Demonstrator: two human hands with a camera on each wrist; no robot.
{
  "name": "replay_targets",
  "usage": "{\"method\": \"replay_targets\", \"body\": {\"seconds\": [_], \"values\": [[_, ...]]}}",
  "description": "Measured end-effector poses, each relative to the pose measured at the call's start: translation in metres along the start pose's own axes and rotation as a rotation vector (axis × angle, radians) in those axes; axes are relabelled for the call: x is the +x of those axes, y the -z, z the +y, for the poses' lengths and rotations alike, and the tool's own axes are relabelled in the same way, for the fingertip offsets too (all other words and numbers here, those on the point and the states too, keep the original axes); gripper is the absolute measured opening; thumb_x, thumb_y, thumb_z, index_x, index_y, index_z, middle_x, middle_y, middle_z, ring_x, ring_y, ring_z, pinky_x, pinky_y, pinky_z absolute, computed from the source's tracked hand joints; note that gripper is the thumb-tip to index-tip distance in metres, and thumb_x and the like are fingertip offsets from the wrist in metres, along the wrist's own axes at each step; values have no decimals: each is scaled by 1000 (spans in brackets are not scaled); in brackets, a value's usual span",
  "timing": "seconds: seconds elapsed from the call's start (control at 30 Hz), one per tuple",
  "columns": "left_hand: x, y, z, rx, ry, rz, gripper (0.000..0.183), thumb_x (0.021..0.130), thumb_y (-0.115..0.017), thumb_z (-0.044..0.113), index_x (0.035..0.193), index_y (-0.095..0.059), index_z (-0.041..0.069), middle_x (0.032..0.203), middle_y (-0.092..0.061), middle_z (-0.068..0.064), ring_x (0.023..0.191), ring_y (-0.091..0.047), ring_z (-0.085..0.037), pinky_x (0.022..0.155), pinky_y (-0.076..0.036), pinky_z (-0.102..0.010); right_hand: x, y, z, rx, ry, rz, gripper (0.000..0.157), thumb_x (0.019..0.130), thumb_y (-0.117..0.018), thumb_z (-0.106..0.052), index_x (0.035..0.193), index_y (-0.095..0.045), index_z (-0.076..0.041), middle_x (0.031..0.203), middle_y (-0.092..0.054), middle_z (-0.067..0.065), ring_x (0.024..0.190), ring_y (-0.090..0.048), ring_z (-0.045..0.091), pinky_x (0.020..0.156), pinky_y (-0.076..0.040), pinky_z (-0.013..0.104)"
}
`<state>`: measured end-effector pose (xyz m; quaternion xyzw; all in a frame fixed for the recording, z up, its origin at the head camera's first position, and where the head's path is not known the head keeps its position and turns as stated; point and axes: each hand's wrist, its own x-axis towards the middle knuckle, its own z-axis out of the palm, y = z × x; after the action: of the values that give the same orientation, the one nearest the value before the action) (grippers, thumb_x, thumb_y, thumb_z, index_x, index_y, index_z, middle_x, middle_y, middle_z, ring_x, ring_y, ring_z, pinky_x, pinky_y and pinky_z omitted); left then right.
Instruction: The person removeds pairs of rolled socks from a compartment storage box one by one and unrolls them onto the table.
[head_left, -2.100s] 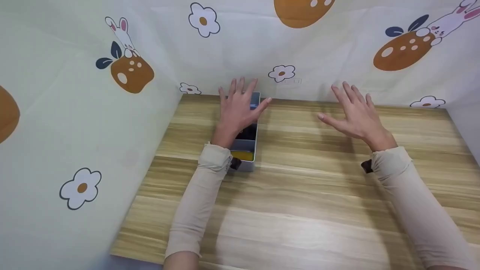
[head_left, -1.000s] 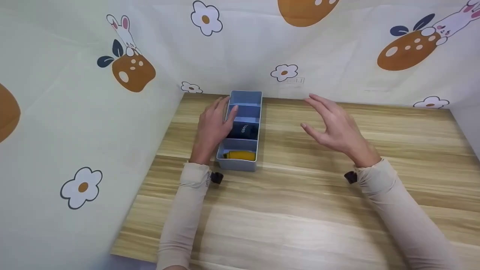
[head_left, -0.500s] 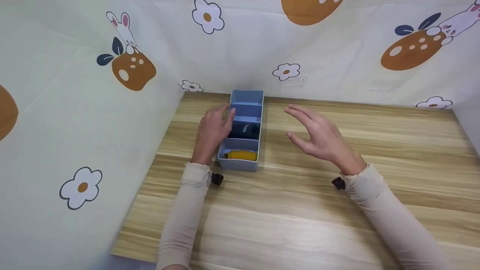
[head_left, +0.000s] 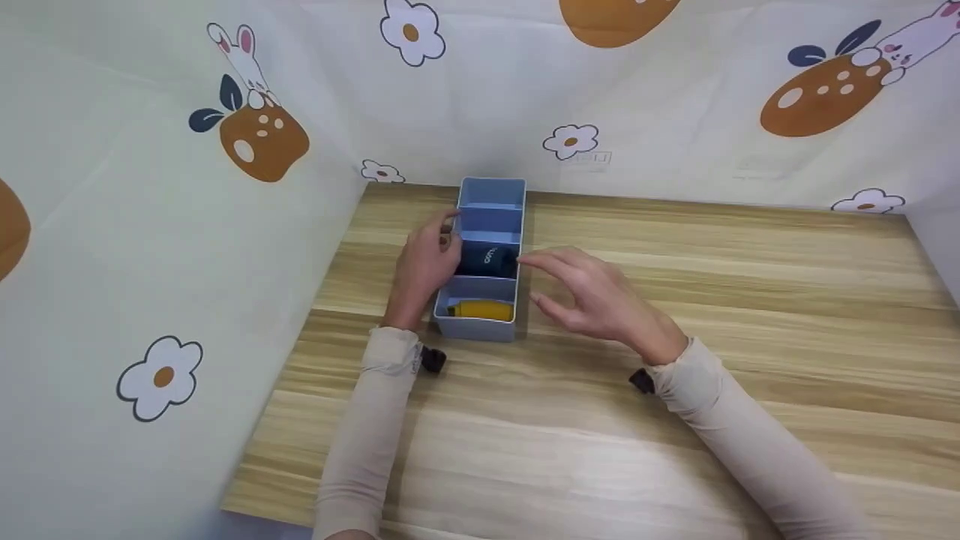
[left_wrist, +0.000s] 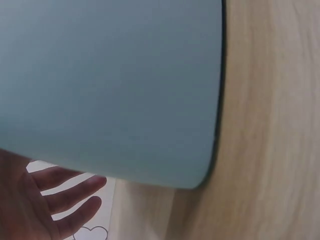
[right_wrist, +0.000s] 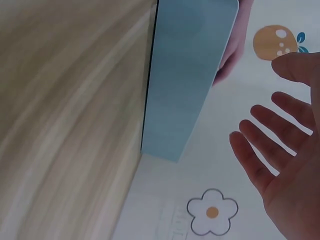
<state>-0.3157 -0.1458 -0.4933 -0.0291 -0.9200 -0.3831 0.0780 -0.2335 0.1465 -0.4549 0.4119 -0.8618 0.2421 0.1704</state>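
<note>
A blue-grey divided box [head_left: 477, 328] lies lengthwise on the table, also seen as a plain wall [left_wrist: 115, 95] in the left wrist view. One compartment holds a dark rounded item [head_left: 480, 259] with white lettering, and the nearest one a yellow elongated item [head_left: 484, 310]. At the box's left side is my left hand [head_left: 426, 262], thumb and fingertips right at the rim, fingers spread in its wrist view. My right hand [head_left: 600, 296] hovers at the right side, fingers extended and apart, fingertips close to the right rim beside the dark item. Neither hand grips anything.
The wooden table [head_left: 600, 420] extends to the right and front of the box. Behind and to the left rise patterned cloth walls [head_left: 480, 97] with flowers and rabbits. The box's far end stands close to the back cloth.
My left hand has gone from over the box to its left side, uncovering the compartments. My right hand has moved left and nearer, up to the box's right side. The box stays put.
</note>
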Motion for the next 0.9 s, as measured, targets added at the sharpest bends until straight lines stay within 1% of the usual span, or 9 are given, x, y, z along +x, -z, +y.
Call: {"method": "replay_targets", "body": {"seconds": [0.1,0.2,0.3,0.43,0.57,0.67,0.8,0.9], "values": [[0,0,-3,-41,14,-9,45,107,-60,26,151,-61,26,132,-76,-8,117,-75,-22,103,-58,-51,6,-7,-5,45,54,-43,41,101,-75,-26,140,-71,-12,141,-72,10,132,-69,26,111,-56,45],[0,0,-5,-65,42,-28,46,107,-61,29,152,-59,30,129,-77,-7,113,-76,-21,100,-60,-50,11,-13,-6,100,78,-85,36,101,-76,-20,134,-74,-8,140,-73,13,133,-69,29,114,-55,46],[0,-1,-5,-71,61,-41,47,107,-60,30,153,-57,34,129,-78,-7,113,-76,-21,99,-60,-50,16,-17,-7,152,61,-141,34,101,-75,-18,134,-74,-7,138,-74,12,131,-70,27,114,-54,44],[-1,0,-5,-62,73,-43,47,107,-60,31,154,-56,36,128,-78,-7,112,-76,-20,98,-60,-50,22,-21,-9,197,19,-234,30,105,-71,-20,132,-75,-8,132,-77,7,124,-73,23,110,-57,42],[-1,0,-5,-58,84,-48,47,107,-60,31,154,-55,37,127,-78,-6,112,-76,-20,98,-59,-51,28,-25,-12,206,-35,-322,29,107,-69,-24,130,-77,-8,128,-79,6,120,-74,25,107,-58,43],[-2,0,-5,-59,86,-49,47,108,-60,31,154,-54,37,126,-78,-6,112,-76,-21,98,-59,-51,34,-28,-14,202,-61,-367,31,107,-68,-27,131,-77,-8,127,-79,7,118,-75,25,105,-59,44],[-1,0,-5,-63,78,-47,46,108,-59,32,154,-55,37,128,-78,-7,114,-76,-22,99,-60,-52,42,-32,-17,181,-66,-406,31,108,-67,-29,130,-77,-9,123,-80,7,112,-76,23,101,-61,43],[-1,0,-7,-60,72,-46,46,108,-59,32,153,-54,38,128,-79,-7,114,-76,-22,99,-59,-52,49,-34,-19,123,-60,-422,28,108,-68,-31,126,-79,-12,116,-81,4,104,-78,22,93,-63,42]]}}
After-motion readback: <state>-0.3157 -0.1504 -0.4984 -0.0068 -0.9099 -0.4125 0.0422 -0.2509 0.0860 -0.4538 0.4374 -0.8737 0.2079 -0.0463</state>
